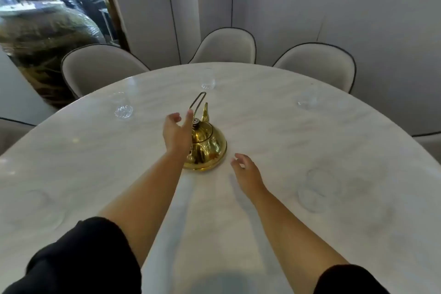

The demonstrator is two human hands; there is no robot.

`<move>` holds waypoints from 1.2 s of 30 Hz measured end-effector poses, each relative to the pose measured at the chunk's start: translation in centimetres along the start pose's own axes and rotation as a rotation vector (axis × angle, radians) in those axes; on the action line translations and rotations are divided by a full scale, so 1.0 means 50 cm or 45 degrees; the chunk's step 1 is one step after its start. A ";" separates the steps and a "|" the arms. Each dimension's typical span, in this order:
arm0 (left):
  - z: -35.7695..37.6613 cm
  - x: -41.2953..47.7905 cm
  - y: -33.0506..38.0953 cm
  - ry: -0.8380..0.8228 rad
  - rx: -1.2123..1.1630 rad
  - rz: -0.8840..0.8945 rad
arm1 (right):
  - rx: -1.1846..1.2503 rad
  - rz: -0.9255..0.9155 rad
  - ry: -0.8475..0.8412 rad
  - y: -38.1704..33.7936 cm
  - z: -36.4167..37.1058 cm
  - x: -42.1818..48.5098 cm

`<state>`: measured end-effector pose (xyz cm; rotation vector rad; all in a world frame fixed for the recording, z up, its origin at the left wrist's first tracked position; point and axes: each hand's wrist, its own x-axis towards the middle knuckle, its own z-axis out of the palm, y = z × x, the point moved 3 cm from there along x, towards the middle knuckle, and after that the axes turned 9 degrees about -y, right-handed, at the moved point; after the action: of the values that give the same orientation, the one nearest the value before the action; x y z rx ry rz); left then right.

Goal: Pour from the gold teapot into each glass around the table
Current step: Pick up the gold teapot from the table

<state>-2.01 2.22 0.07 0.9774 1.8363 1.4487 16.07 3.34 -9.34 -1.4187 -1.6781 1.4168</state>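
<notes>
The gold teapot stands upright on its base at the centre of the frame, in the middle of the round marble counter. From there it is within reach of every place setting. Its wire handle is raised above the lid, and the spout points away toward the top of the frame.

The left hand is stretched out just left of the pot. Its fingers are spread and released, gripping nothing, and one fingertip is level with the foot of the handle. Whether it touches the wire cannot be told. The pose suggests a reach for the handle, the natural part to lift by.

The right hand hovers low, just right of the pot and below it in the frame. Its fingers are loosely curled round nothing and stay apart from the brass. It may be there to steady the body.

Clear glasses stand near the counter's rim, each roughly before a chair:
- one at upper left
- one at top centre
- one at upper right
- a fainter one at right

Whether any holds liquid cannot be made out. Pouring does not look begun, and closing on the handle is likely the step in hand.
</notes>
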 end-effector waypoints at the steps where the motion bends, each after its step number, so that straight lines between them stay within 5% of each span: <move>1: 0.008 0.014 0.007 0.003 0.003 0.015 | 0.036 0.014 -0.015 0.002 0.004 0.021; 11: 0.032 0.078 0.003 -0.472 -0.193 -0.126 | 0.399 0.017 -0.123 0.004 0.081 0.109; 23: -0.040 -0.037 0.026 -0.331 -0.299 -0.142 | 0.603 0.240 -0.105 -0.021 0.103 0.012; 36: -0.258 -0.342 0.200 -0.503 -0.215 -0.041 | 0.611 0.211 -0.219 -0.155 0.112 -0.343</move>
<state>-1.25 -17.60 12.95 1.0564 1.4158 1.2608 13.70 -13.83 -0.11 -1.2057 -1.2136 1.9233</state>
